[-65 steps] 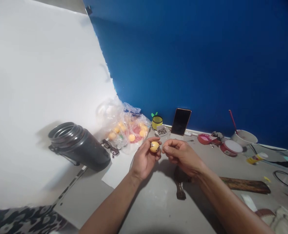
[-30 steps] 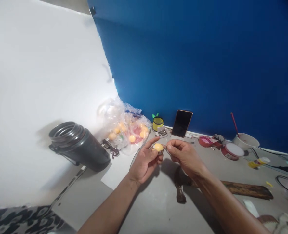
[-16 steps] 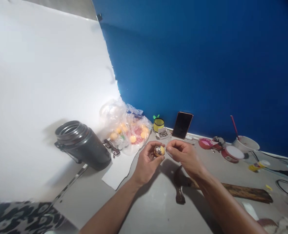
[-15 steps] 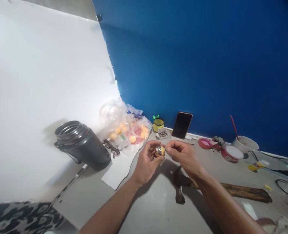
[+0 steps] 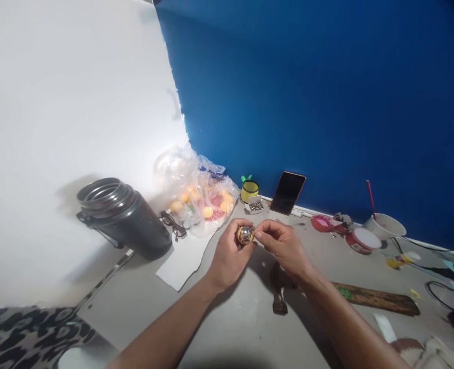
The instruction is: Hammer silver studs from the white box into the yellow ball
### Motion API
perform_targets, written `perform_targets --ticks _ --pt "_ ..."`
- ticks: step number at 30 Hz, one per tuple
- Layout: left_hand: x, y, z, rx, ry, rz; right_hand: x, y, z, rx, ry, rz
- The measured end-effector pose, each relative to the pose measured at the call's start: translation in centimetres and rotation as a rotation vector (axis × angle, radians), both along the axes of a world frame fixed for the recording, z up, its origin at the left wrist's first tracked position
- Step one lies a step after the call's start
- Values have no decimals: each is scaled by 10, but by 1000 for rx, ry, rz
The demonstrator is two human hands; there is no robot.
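Note:
A small yellow ball (image 5: pixel 245 235), partly covered with shiny metal studs, is held in the curled fingers of my left hand (image 5: pixel 229 256) above the table. My right hand (image 5: pixel 279 246) is closed in a pinch against the ball's right side; anything between its fingertips is too small to make out. Behind my hands stands a small open box (image 5: pixel 255 206) of shiny metal pieces that look like thumbtacks. A hammer (image 5: pixel 279 292) lies below my right hand, its wooden handle (image 5: pixel 380 298) partly hidden under my right forearm.
A dark thermos (image 5: pixel 129 220) stands left, with eyeglasses (image 5: pixel 175 225) and white paper (image 5: pixel 184 261) nearby. Behind are a plastic bag (image 5: pixel 200 195) of orange balls, a yellow cup (image 5: pixel 249 190) and a phone (image 5: pixel 287 193). Tubs (image 5: pixel 363 241), a white bowl (image 5: pixel 384 225) and cables lie right.
The ball has turned in my left hand, so more of its studded side faces me. My right fingertips stay by its right side. The whole view has shifted slightly.

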State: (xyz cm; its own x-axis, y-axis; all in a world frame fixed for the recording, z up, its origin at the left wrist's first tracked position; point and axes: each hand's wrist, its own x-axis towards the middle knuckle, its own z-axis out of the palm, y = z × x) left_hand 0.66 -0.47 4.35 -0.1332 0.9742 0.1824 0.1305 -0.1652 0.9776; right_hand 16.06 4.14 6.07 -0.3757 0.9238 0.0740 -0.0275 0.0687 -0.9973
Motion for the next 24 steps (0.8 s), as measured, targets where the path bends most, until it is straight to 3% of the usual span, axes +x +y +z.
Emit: perform_targets --ticks 5,12,15,20,24 --pt "2 0 -2 38 61 89 -3 -5 -4 -5 -59 23" --pt "3 -3 -3 118 185 131 -13 -13 -8 112 -28 -63" --pt "4 -5 -4 148 180 158 -14 -16 -9 260 -68 -97" --pt "8 -6 -3 165 150 197 -15 -19 -18 651 -191 -262" --pt "9 -6 -1 155 123 222 -14 -18 -19 604 -199 -373"
